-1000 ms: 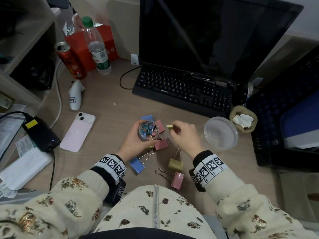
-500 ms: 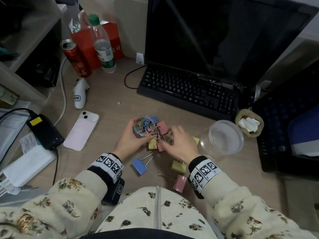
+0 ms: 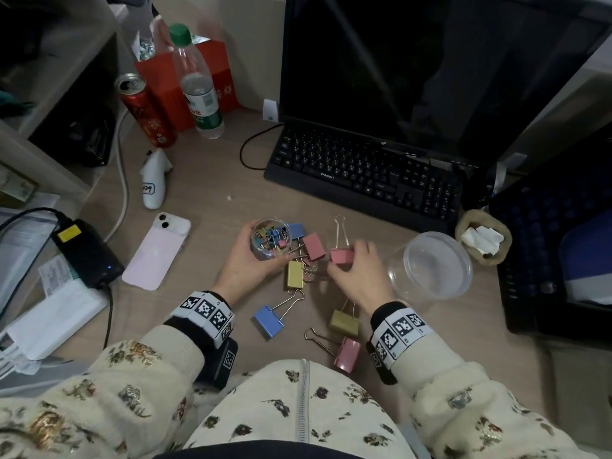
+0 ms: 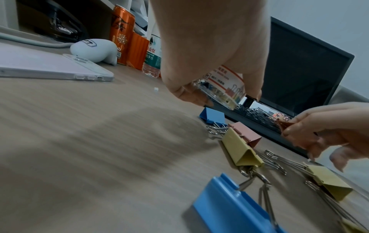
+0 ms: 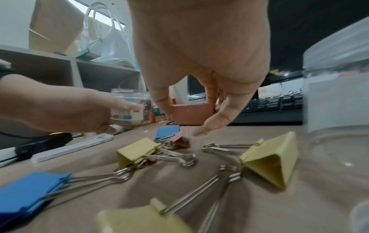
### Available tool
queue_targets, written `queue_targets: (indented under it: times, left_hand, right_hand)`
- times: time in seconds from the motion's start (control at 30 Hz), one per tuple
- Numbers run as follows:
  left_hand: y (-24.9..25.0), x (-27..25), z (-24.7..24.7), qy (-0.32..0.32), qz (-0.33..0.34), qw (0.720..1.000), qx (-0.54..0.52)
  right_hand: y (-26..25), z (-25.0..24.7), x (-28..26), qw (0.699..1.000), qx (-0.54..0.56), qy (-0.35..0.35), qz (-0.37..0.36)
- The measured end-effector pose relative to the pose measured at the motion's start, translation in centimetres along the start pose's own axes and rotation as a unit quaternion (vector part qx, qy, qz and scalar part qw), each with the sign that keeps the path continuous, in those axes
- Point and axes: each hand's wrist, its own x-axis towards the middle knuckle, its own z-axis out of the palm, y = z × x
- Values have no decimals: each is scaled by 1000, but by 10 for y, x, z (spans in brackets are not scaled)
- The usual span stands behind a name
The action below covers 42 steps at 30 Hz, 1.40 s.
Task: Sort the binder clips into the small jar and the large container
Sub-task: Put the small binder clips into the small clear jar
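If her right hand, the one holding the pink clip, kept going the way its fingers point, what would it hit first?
Probably the black keyboard. The right hand, pinching the pink binder clip, points away from her across bare desk toward it. The large container sits off to the side. Depth is hard to judge.

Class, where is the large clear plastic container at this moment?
In the head view, the large clear plastic container stands on the desk's right side, beside the right hand, before the black keyboard.

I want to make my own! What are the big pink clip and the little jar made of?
The pink clip in the right hand looks like painted metal, matte, with shiny wire handles. The little jar in the left hand looks like clear plastic or glass; the small clips show through.
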Motion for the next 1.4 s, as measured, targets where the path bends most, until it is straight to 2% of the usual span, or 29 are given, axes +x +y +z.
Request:
queue_targets:
  times: [0.17, 0.27, 0.37, 0.43, 0.6, 0.67, 0.87, 0.97, 1.13, 1.2, 1.33, 1.4]
  left_hand:
    - [0, -2, 2, -6, 1, 1000, 4]
    - [0, -3, 0, -3, 5, 1000, 4]
    - [0, -2, -2, 3, 8, 1000, -1]
    - [-1, -2, -4, 6, 5, 1000, -1]
    - [-4, -5, -11, 10, -3, 1000, 1]
    - [-6, -6, -12, 13, -6, 1000, -2]
    - [-2, -5, -14, 25, 0, 1000, -1]
    - [-2, -4, -14, 24, 4, 1000, 1]
    - [-4, -4, -14, 28, 9, 1000, -1]
    - [-6, -3, -14, 28, 11, 1000, -4]
    - [-8, -4, -13, 19, 8, 1000, 2]
    - [-10, -4, -11, 11, 7, 1000, 2]
  right_hand:
    - [11, -7, 8, 996, -81, 8, 35]
    - [4, -5, 1, 993, -115, 19, -33]
    - [-8, 7, -4, 979, -139, -50, -143]
    - [-13, 15, -6, 968, -176, -97, -151]
    - [-18, 22, -6, 960, -221, -101, -141]
    - [-18, 21, -7, 959, -213, -109, -151]
    - [-29, 26, -16, 979, -88, -94, -161]
    - [-40, 34, -21, 978, -76, -94, -167]
    - [-49, 45, -33, 969, -71, -142, -188]
    - [-47, 45, -35, 969, -72, -128, -200]
    - [-35, 45, -27, 978, -77, -32, -193]
    - [-31, 48, -23, 977, -119, -35, -175]
